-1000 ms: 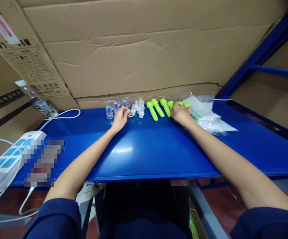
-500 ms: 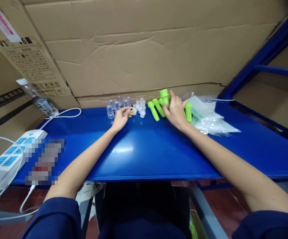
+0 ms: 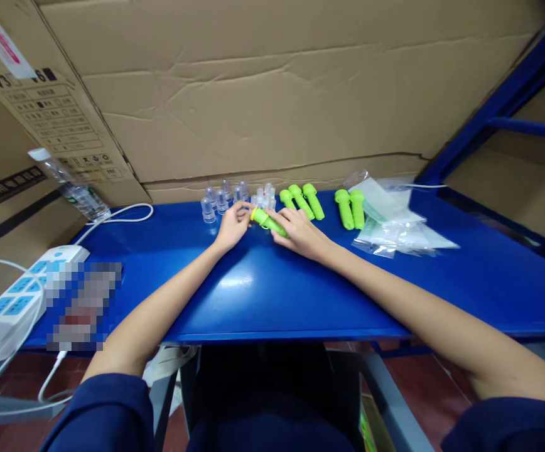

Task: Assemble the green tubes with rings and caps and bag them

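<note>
Along the far side, a creased brown cardboard sheet (image 3: 272, 113) rises behind a glossy blue table (image 3: 253, 289). At the far right of the table lie clear plastic bags (image 3: 395, 235), partly heaped. Near the middle, the right hand (image 3: 301, 233) has its fingers wrapped round a lime-green plastic tube (image 3: 265, 220), held tilted with its wide head up and to the left, clear of the row. The left hand (image 3: 233, 227) is pinched nearly closed, seemingly on a thin yellow ring (image 3: 252, 214) at the tube's mouth. The joining of the two looks under way; how far the ring is seated cannot be told. Five matching green tubes lie apart — three left (image 3: 301, 201), two right (image 3: 350, 209) — with no ring visible on them, so most seem unworked. The held tube looks smooth, its flared head collared, its narrow end hidden by fingers. Farther left stand clear domed plastic cups (image 3: 221, 202) — none joined to a tube.
</note>
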A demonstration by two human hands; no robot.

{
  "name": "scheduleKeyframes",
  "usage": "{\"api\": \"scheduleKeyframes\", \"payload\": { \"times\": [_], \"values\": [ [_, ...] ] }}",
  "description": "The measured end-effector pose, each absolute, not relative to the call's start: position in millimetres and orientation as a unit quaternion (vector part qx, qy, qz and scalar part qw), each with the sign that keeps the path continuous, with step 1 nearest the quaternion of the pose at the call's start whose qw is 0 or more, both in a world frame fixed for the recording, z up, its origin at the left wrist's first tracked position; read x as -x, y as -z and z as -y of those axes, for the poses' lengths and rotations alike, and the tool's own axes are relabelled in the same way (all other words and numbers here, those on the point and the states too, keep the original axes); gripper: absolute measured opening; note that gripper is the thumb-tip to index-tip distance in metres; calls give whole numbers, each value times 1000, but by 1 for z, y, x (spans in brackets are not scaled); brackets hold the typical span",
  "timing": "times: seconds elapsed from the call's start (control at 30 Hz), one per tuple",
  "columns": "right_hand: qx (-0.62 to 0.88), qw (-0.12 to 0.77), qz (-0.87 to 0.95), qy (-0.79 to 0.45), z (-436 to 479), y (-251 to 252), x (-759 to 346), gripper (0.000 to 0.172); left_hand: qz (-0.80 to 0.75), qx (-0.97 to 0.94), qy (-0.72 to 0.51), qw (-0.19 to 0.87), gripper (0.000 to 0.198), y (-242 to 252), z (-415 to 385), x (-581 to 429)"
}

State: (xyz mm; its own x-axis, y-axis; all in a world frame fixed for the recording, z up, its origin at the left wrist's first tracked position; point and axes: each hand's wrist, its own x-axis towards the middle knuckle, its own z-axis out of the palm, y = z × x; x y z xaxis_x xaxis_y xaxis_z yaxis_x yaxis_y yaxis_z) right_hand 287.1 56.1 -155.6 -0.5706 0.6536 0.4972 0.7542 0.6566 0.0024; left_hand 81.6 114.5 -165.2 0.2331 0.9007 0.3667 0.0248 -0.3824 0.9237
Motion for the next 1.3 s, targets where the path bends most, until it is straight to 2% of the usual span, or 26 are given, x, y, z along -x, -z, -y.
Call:
{"api": "scheduleKeyframes", "payload": {
  "times": [0.13,0.4,0.63,0.77,1.0,1.3],
  "values": [
    [392,264,880,55,-58,160,-289,61,-347,-668,-512,414,14,162,-111,-83],
    [395,291,871,-4,-64,172,-292,62,-349,-701,-494,378,39,161,-106,-82],
    [371,354,857,-46,-62,170,-290,71,-331,-748,-430,381,40,159,-99,-84],
    [389,361,846,-61,-59,167,-289,60,-344,-722,-423,426,40,162,-100,-88],
    [383,448,804,-81,-57,168,-281,46,-360,-650,-429,514,35,163,-100,-93],
    [406,486,770,-78,-53,170,-276,44,-335,-547,-470,607,34,164,-93,-105]
  ]
}}
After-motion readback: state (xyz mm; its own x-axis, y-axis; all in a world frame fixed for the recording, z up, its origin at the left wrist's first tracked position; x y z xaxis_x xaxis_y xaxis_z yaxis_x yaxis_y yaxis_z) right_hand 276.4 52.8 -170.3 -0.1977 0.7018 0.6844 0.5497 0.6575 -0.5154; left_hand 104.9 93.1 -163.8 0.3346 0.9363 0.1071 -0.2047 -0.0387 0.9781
